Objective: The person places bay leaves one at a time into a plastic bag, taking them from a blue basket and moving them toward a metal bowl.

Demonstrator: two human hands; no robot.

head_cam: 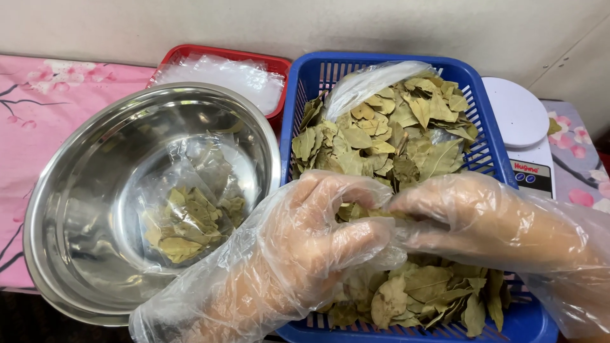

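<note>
A blue plastic basket (pixel 305 89) holds a heap of dried bay leaves (pixel 394 136). Both my hands wear loose clear plastic gloves and meet over the basket's front half. My left hand (pixel 318 235) is curled around a small bunch of leaves pinched between thumb and fingers. My right hand (pixel 483 219) touches the same bunch with its fingertips from the right. To the left, a large steel bowl (pixel 82 190) contains a clear plastic bag of bay leaves (pixel 187 219).
A red basket (pixel 190 54) with clear plastic bags stands behind the bowl. A white kitchen scale (pixel 524 127) sits right of the blue basket. A crumpled clear bag (pixel 365 86) lies on the leaves at the back. Pink flowered cloth (pixel 38 101) covers the table.
</note>
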